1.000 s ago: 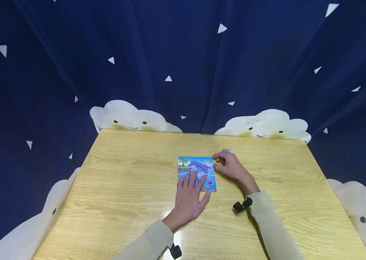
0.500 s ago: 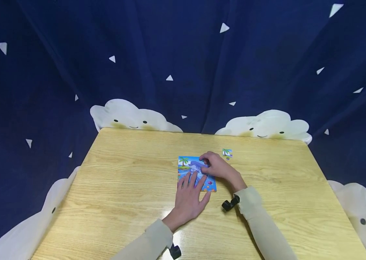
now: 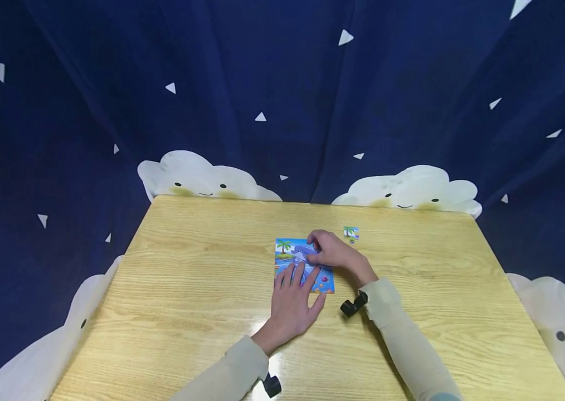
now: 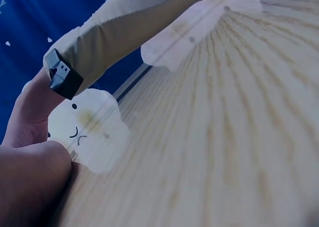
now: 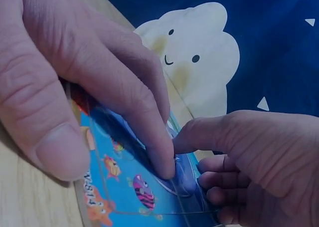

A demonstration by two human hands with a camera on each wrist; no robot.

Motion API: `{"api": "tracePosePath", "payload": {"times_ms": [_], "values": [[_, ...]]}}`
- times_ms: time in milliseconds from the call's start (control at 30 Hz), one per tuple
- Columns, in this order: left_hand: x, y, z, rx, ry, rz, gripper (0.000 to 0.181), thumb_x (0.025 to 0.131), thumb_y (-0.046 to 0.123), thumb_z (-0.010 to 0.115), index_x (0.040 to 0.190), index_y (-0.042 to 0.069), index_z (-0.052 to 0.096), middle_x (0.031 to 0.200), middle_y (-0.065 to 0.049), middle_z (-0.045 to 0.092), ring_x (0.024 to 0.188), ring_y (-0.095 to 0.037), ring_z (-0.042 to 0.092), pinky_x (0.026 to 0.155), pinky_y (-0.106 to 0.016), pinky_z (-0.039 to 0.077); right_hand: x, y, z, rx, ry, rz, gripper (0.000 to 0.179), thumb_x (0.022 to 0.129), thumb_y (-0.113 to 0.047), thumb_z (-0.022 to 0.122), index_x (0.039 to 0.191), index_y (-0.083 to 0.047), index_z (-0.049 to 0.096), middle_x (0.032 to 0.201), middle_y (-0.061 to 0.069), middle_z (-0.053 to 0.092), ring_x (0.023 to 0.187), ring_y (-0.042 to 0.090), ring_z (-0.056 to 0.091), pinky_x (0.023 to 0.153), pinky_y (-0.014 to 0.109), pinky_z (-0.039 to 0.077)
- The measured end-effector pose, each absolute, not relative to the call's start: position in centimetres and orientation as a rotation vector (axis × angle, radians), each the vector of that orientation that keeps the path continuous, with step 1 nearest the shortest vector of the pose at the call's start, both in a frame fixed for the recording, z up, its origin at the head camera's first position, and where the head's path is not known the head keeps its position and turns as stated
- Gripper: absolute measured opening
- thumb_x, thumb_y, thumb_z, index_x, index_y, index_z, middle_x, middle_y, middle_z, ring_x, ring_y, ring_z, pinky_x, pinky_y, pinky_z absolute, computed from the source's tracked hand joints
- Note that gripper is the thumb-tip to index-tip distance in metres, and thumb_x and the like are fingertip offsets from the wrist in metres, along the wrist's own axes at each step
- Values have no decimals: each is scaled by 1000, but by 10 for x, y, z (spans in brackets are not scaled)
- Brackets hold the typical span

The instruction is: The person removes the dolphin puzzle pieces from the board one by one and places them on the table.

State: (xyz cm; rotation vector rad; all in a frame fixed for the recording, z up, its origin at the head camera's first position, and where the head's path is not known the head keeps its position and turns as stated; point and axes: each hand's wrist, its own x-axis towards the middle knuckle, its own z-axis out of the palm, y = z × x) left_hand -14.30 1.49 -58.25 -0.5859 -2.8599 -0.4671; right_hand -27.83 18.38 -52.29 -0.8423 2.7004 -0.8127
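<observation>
A blue picture card (image 3: 329,283) with a purple dolphin, a palm tree and sea creatures lies flat on the wooden table. My left hand (image 3: 290,306) rests over its lower part, fingers straight and spread, thumb out beside the near edge. Over the upper right part is my right hand (image 3: 332,250), thumb and bent index finger apart in a C shape. In the right wrist view the right thumb (image 5: 209,132) reaches the dolphin beside a left fingertip, with the other right fingers (image 5: 224,179) curled at the card's edge. I cannot tell whether the right hand pinches anything.
A small palm-tree picture (image 3: 350,232) lies behind the right hand, with a tiny purple bit (image 3: 352,241) just below it. A dark blue curtain (image 3: 287,83) with white clouds hangs along the table's (image 3: 202,267) far edge. Black wrist cameras (image 3: 354,304) sit at both cuffs.
My right hand has moved left from the card's right edge onto its upper right part, uncovering the small palm-tree picture. It has stayed there since. The left hand keeps its place.
</observation>
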Motion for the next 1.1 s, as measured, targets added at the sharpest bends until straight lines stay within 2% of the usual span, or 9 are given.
{"api": "tracePosePath", "payload": {"times_ms": [400, 567, 700, 767, 900, 1100], "values": [[-143, 16, -583, -572, -2932, -456, 66, 106, 64, 32, 162, 31, 39, 169, -8, 32, 158, -32, 20, 122, -54, 19, -277, 180, -524, -795, 2739, -798, 46, 86, -28, 81, 114, 2, 62, 101, 8, 56, 94, 23, 52, 85, 38, 45], [-143, 15, -580, -570, -2949, -462, 66, 106, 64, 32, 163, 32, 37, 169, -8, 32, 158, -33, 20, 122, -54, 19, -278, 180, -526, -780, 2747, -854, 45, 84, -26, 84, 113, 1, 62, 100, 10, 58, 91, 23, 52, 82, 37, 45], [-142, 15, -579, -573, -2923, -478, 65, 106, 63, 34, 162, 30, 39, 168, -10, 34, 157, -35, 22, 122, -56, 20, -277, 180, -529, -820, 2767, -941, 35, 82, -20, 87, 103, 0, 67, 91, 10, 61, 82, 19, 54, 75, 34, 46], [-142, 14, -579, -574, -2900, -484, 65, 105, 62, 36, 161, 29, 41, 167, -11, 36, 156, -35, 24, 121, -56, 21, -276, 181, -529, -819, 2767, -990, 36, 82, -17, 88, 107, 0, 68, 91, 10, 62, 79, 18, 54, 73, 32, 47], [-141, 15, -580, -578, -2875, -486, 65, 105, 62, 38, 160, 28, 44, 166, -11, 37, 156, -35, 25, 120, -57, 22, -274, 182, -532, -787, 2765, -1014, 47, 85, -17, 87, 122, 4, 66, 98, 10, 63, 83, 17, 55, 76, 32, 47], [-143, 15, -581, -578, -2895, -474, 65, 106, 62, 36, 161, 29, 42, 168, -10, 34, 157, -35, 24, 121, -56, 21, -272, 183, -532, -825, 2788, -945, 43, 88, -21, 84, 122, 0, 69, 102, 9, 61, 91, 21, 54, 82, 37, 48]]}}
